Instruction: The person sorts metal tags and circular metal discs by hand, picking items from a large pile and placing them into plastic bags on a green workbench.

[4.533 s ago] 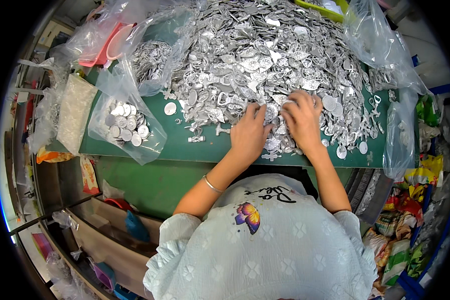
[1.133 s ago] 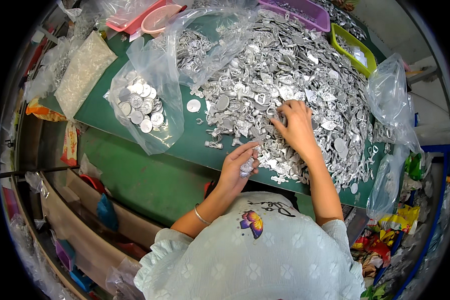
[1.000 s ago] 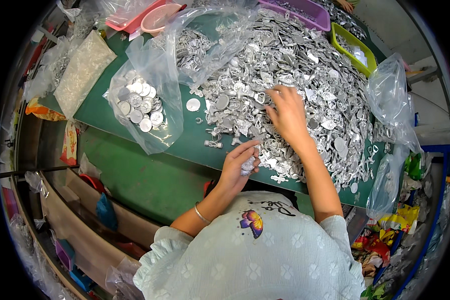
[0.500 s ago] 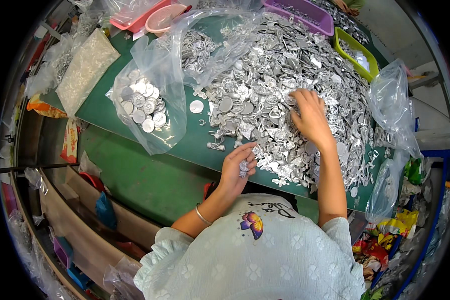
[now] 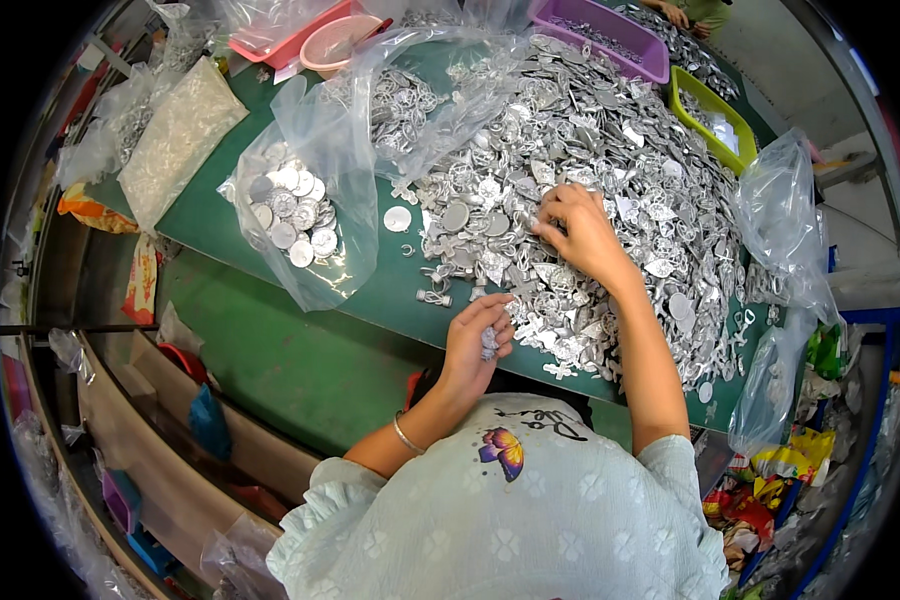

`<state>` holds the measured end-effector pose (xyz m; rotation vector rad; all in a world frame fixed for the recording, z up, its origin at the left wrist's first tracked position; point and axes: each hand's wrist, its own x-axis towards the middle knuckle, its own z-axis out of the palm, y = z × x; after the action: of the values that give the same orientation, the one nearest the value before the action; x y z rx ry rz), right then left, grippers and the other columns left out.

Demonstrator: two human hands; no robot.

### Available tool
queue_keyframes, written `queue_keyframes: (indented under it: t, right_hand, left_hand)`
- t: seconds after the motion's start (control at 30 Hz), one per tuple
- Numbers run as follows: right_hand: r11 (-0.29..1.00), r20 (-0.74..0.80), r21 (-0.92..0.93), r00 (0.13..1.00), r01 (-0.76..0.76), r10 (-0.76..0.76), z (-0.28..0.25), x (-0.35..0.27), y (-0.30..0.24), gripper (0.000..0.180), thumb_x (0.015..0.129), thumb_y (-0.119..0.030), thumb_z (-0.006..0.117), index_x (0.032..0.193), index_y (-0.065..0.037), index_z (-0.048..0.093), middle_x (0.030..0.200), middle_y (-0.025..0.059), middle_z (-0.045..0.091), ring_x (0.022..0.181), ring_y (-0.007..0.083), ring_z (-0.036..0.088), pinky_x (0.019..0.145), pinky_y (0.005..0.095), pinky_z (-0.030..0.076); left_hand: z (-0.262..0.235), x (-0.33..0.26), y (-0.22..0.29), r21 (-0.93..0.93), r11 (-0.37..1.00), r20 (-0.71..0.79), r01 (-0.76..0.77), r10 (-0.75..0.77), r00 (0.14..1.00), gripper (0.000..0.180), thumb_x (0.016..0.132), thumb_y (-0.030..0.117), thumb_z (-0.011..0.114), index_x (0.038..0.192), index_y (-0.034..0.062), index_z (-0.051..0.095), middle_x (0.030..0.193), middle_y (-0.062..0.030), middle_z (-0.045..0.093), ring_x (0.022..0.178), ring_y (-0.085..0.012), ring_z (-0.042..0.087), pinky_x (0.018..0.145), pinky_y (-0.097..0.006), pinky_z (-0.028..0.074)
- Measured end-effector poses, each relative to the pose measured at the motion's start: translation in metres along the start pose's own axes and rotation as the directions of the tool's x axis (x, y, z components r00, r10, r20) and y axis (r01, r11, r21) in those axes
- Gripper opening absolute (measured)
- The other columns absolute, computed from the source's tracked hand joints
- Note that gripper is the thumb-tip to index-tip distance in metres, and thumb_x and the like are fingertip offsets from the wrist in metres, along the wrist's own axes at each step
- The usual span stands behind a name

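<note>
A broad heap of small silver metal charms (image 5: 590, 130) covers the green table (image 5: 410, 320). My right hand (image 5: 575, 228) is over the heap with its fingers bent down into the pieces; what its fingertips hold, if anything, is hidden. At the table's near edge my left hand (image 5: 478, 340) is curled around several small silver metal charms (image 5: 489, 343), which show between palm and fingers. Left of the heap, an open clear plastic bag (image 5: 315, 270) holds round silver discs (image 5: 300, 215). One loose disc (image 5: 397, 219) lies between that bag and the heap.
A purple tray (image 5: 610, 35) and a yellow-green tray (image 5: 715, 120) stand at the back right. Another clear bag of charms (image 5: 400, 110) lies at the back. Pink basins (image 5: 335, 45) and a filled bag (image 5: 180, 140) stand back left. A co-worker's hand (image 5: 674, 14) shows at the top.
My right hand has moved left across the heap, its fingers now more bent. My left hand stays nearly in place, still curled around its pieces. The co-worker's hand shows more at the top.
</note>
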<state>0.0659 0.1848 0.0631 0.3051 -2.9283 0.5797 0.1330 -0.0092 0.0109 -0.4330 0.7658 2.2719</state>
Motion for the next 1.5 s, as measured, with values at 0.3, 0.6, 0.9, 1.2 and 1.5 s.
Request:
queue_keyframes:
  t: [0.3,0.6,0.9,1.2,1.5]
  right_hand:
    - [0.945,-0.217,-0.305,0.975,-0.116,0.050,0.043,0.054,0.015,0.015,0.079,-0.020,0.062,0.078,-0.005,0.065,0.090,0.0070,0.059,0.090,0.0253,0.049,0.076,0.0387,0.036]
    - [0.966,-0.264,-0.095,0.930,0.240,-0.257,0.021,0.033,0.019,0.007,0.076,-0.006,0.061,0.080,-0.005,0.056,0.078,0.0059,0.058,0.079,0.0241,0.052,0.073,0.0332,0.036]
    - [0.803,-0.119,-0.070,0.795,0.592,-0.595,-0.003,-0.020,-0.022,0.008,0.071,-0.009,0.059,0.079,-0.006,0.059,0.084,0.0055,0.061,0.088,0.0214,0.057,0.074,0.0339,0.043]
    - [0.967,-0.259,-0.095,0.932,0.235,-0.252,0.017,0.034,0.032,0.012,0.074,-0.006,0.062,0.085,-0.006,0.063,0.083,0.0042,0.060,0.083,0.0231,0.053,0.077,0.0337,0.037]
    - [0.949,-0.441,-0.132,0.841,0.286,-0.315,0.001,-0.023,-0.014,0.013,0.070,-0.003,0.065,0.082,-0.004,0.062,0.080,0.0041,0.061,0.074,0.0207,0.054,0.070,0.0334,0.039]
  left_hand:
    - [0.014,-0.005,0.001,0.039,0.999,0.011,0.001,-0.002,1.000,0.017,0.085,0.007,0.050,0.099,0.0007,0.056,0.065,0.0012,0.041,0.057,-0.0091,0.042,0.047,-0.022,0.033]
    - [0.004,0.004,0.002,0.007,1.000,0.057,-0.027,0.027,0.998,0.023,0.087,0.010,0.049,0.107,0.0001,0.054,0.070,-0.0008,0.046,0.059,-0.0099,0.044,0.050,-0.024,0.038]
    - [0.016,0.017,0.020,-0.097,0.995,0.052,0.000,0.005,0.999,0.038,0.091,0.021,0.049,0.124,0.0020,0.045,0.108,-0.0098,0.058,0.084,-0.0163,0.058,0.066,-0.026,0.048]
    - [0.018,0.016,0.020,0.022,0.997,0.216,-0.079,0.073,0.974,0.045,0.092,0.025,0.044,0.132,0.0036,0.036,0.131,-0.0113,0.044,0.110,-0.0245,0.051,0.082,-0.032,0.049]
    - [0.009,0.019,0.019,-0.195,0.980,0.310,-0.029,0.090,0.946,0.049,0.087,0.011,0.045,0.133,-0.0009,0.031,0.137,-0.0137,0.035,0.122,-0.0276,0.041,0.095,-0.038,0.042]
